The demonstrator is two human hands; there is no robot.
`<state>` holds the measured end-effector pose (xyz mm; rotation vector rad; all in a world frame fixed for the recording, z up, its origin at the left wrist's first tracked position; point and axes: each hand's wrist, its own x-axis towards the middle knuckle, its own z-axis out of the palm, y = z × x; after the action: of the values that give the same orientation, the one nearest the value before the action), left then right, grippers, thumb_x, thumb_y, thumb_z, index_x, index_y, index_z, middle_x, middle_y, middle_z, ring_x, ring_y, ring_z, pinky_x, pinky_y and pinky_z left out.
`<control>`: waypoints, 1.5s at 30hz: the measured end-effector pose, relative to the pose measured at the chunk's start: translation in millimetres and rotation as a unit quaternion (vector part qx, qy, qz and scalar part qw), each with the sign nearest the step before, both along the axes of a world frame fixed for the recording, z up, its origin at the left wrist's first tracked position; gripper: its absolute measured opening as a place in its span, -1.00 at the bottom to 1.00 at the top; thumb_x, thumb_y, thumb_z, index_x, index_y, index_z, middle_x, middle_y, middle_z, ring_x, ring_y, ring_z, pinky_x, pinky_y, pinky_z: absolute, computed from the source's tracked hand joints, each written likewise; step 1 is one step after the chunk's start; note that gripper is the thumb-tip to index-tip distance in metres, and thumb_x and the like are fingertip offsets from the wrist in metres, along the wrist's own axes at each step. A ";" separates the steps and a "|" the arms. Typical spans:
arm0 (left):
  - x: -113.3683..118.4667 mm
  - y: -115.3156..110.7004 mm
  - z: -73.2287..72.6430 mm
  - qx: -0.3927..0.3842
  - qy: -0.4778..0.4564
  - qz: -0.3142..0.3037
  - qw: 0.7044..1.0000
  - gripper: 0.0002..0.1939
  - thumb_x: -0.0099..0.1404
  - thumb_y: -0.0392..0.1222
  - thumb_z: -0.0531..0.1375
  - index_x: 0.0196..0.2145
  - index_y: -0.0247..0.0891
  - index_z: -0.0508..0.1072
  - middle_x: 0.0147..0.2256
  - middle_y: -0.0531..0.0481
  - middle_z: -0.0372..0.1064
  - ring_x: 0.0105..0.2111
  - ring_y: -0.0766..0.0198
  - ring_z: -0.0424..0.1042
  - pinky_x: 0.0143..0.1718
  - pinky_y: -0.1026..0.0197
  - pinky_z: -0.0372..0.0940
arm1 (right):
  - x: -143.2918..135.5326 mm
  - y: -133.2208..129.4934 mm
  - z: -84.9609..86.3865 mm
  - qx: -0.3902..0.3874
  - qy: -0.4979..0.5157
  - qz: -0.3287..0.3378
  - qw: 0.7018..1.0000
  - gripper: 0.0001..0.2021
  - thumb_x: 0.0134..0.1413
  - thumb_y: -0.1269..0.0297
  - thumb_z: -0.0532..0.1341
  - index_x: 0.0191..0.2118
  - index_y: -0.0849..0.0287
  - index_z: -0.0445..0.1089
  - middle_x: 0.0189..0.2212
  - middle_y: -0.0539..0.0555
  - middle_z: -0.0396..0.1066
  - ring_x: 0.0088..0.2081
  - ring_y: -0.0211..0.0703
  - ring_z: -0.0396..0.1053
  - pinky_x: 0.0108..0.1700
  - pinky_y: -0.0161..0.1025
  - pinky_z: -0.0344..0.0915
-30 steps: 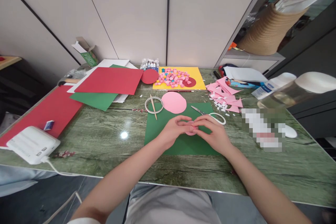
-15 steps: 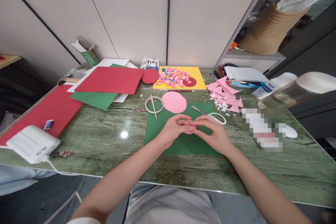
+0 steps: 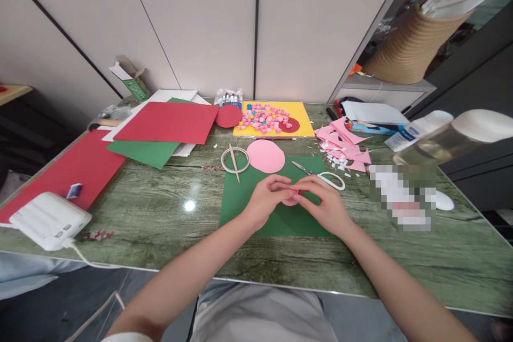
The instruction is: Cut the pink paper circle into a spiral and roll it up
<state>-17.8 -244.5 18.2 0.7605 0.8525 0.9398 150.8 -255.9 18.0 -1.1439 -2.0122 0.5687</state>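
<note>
Both hands meet over a green sheet (image 3: 264,219). My left hand (image 3: 269,197) and my right hand (image 3: 324,203) are closed on a small pink paper piece (image 3: 290,201), partly hidden by the fingers. Just behind them lies a pink paper circle (image 3: 266,156). White-handled scissors (image 3: 332,179) rest beyond my right hand with the blades pointing left. A tape ring (image 3: 235,161) lies around a pointed wooden stick (image 3: 234,163). Farther back, a yellow sheet (image 3: 306,117) carries many small pink, blue and yellow rolled pieces (image 3: 264,118) and a dark red circle (image 3: 294,125).
Pink scraps (image 3: 344,141) with white bits lie right of the yellow sheet. At the right stand a clear bottle (image 3: 441,141) and a white box (image 3: 404,136). Red sheets (image 3: 168,122), a red circle (image 3: 228,116) and a white charger (image 3: 50,220) are on the left.
The fingers have shifted slightly around the pink piece, and a little more of it shows below them. Everything else is where it was.
</note>
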 end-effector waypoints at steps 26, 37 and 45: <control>-1.1 2.6 -0.9 0.137 0.108 -0.009 0.985 -0.75 0.00 -0.21 0.30 -0.35 -0.32 0.37 -0.37 -0.07 0.47 -0.36 0.30 0.44 -0.28 0.24 0.31 | 0.6 -2.5 -0.6 0.055 0.009 -0.058 0.997 -0.94 0.12 0.34 0.15 -0.29 0.08 0.36 -0.41 0.03 0.35 -0.38 -0.16 0.33 -0.32 -0.19 0.30; 0.5 -2.6 -1.7 0.240 0.238 0.009 0.941 -0.84 0.11 -0.28 0.18 -0.29 -0.25 0.37 -0.28 -0.06 0.47 -0.27 0.27 0.45 -0.23 0.26 0.30 | 5.5 -1.0 -10.9 0.217 -0.173 -0.038 0.960 -0.85 0.07 0.40 0.17 -0.22 0.09 0.40 -0.33 0.10 0.39 -0.30 -0.12 0.33 -0.18 -0.09 0.21; -0.9 -4.0 1.7 0.307 0.359 -0.011 0.882 -0.79 0.12 -0.33 0.12 -0.24 -0.20 0.36 -0.31 0.04 0.47 -0.32 0.30 0.45 -0.26 0.29 0.28 | 4.9 -1.6 -7.3 0.253 -0.227 -0.020 0.940 -0.88 0.12 0.40 0.15 -0.25 0.11 0.40 -0.34 0.08 0.43 -0.37 -0.18 0.32 -0.15 -0.09 0.14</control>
<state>-18.7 -248.5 19.8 1.7372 1.1883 0.9160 155.7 -257.5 10.7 -1.0457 -2.3210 -0.2621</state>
